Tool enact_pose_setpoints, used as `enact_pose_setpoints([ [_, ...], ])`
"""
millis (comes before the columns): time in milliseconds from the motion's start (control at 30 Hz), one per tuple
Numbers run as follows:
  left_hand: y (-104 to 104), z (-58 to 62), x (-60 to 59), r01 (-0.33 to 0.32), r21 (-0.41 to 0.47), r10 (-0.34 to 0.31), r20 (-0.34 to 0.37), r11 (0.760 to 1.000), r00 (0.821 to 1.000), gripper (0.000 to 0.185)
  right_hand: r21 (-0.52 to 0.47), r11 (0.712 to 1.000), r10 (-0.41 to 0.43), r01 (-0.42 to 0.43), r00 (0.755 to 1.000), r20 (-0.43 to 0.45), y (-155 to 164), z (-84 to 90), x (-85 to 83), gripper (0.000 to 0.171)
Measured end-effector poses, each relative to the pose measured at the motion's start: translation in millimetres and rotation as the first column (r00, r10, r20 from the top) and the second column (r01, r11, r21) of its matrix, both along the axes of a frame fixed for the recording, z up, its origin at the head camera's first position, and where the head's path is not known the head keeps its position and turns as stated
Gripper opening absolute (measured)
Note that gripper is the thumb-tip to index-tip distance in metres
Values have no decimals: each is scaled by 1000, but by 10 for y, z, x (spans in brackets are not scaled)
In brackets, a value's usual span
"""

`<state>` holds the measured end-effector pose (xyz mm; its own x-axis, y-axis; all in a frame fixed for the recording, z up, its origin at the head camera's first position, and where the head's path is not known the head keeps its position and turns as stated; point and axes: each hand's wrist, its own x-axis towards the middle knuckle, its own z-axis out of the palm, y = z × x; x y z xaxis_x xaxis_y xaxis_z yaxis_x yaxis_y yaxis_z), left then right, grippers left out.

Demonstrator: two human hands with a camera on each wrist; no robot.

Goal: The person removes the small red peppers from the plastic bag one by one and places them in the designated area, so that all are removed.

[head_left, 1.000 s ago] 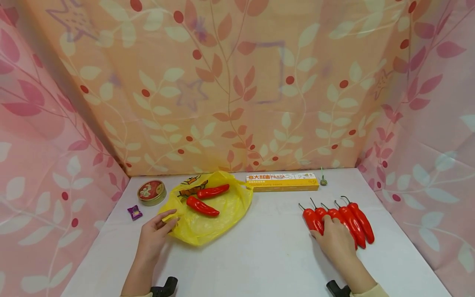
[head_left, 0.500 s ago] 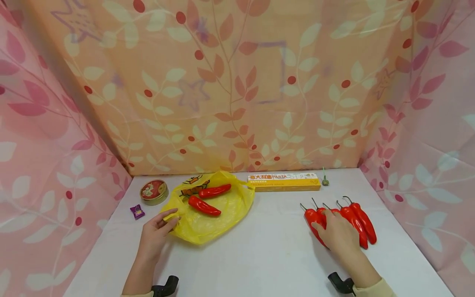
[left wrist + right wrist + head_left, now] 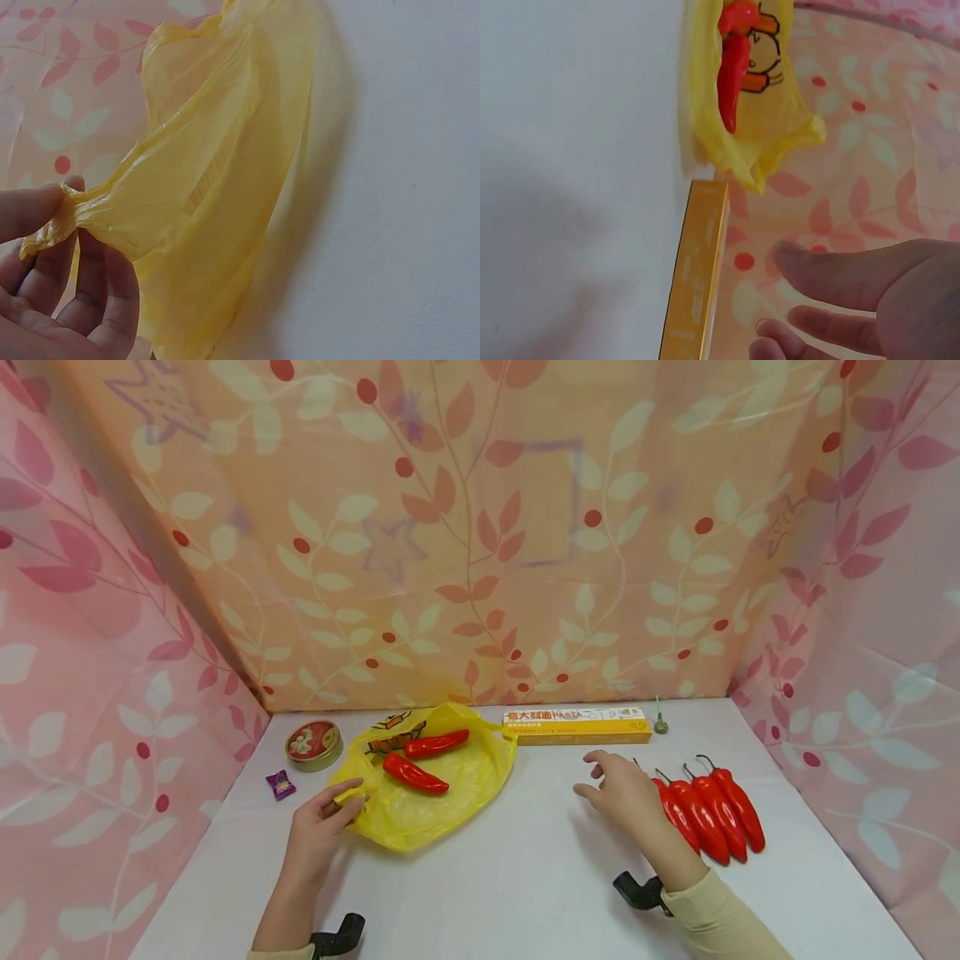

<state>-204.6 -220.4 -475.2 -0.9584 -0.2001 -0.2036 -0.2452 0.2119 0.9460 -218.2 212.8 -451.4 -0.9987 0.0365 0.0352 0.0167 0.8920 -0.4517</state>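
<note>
My left hand [image 3: 318,827] pinches the left edge of a yellow plastic bag [image 3: 457,802]. The left wrist view shows the gathered plastic [image 3: 56,221] between thumb and fingers. Two red chili peppers [image 3: 415,774] lie on the spread bag. My right hand [image 3: 621,785] is over the table, left of a row of several red chili peppers [image 3: 699,818]. Its thumb and fingers are apart in the right wrist view, with nothing seen between them. The hand and forearm cover part of the row's left end.
A yellow and white pasta box [image 3: 576,727] lies at the back, right of the bag. Beside it is a small green-stemmed item [image 3: 660,724]. A round red-lidded tin [image 3: 313,745] and a purple-wrapped candy [image 3: 281,785] sit at the left. Patterned cloth walls enclose the table [image 3: 495,885].
My right hand has come off the chili peppers and moved left and up. My left hand keeps its hold on the bag; the two peppers there stay put.
</note>
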Motion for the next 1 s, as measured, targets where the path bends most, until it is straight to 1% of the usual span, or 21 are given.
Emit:
enact_pose_setpoints([
  [67, 6, -18, 2, 6, -1, -6, 2, 1000, 1000, 42, -23, 1000, 11, -11, 1000, 6, -93, -9, -65, 53],
  [167, 12, -34, -2, 6, -2, -6, 0, 1000, 1000, 42, -72, 997, 34, -34, 999, -9, -234, -29, -156, 50],
  [300, 19, -20, -6, -3, -4, 3, 4, 1000, 1000, 41, -143, 987, 70, -74, 997, -32, -415, -38, -251, 47],
  [433, 31, -2, -19, 1, -4, -1, 5, 1000, 1000, 42, -192, 974, 116, -123, 992, -49, -573, -30, -325, 48],
  [533, 26, 14, -29, 4, -6, -4, -8, 1000, 1000, 43, -208, 962, 164, -176, 984, -77, -707, -27, -382, 50],
  [667, -8, 38, -10, -5, -9, 5, -15, 1000, 1000, 43, -243, 934, 246, -263, 964, -97, -925, -15, -440, 52],
  [800, -26, 22, 29, -2, 1, 2, -10, 1000, 1000, 44, -259, 912, 309, -319, 948, -80, -1130, -29, -483, 51],
  [900, -16, 3, 40, 7, 19, -7, -18, 1000, 1000, 44, -260, 903, 338, -343, 939, -62, -1269, -58, -529, 51],
  [1000, 2, -20, 39, 0, 32, 1, -35, 999, 999, 42, -282, 884, 377, -374, 925, -43, -1420, -118, -585, 53],
])
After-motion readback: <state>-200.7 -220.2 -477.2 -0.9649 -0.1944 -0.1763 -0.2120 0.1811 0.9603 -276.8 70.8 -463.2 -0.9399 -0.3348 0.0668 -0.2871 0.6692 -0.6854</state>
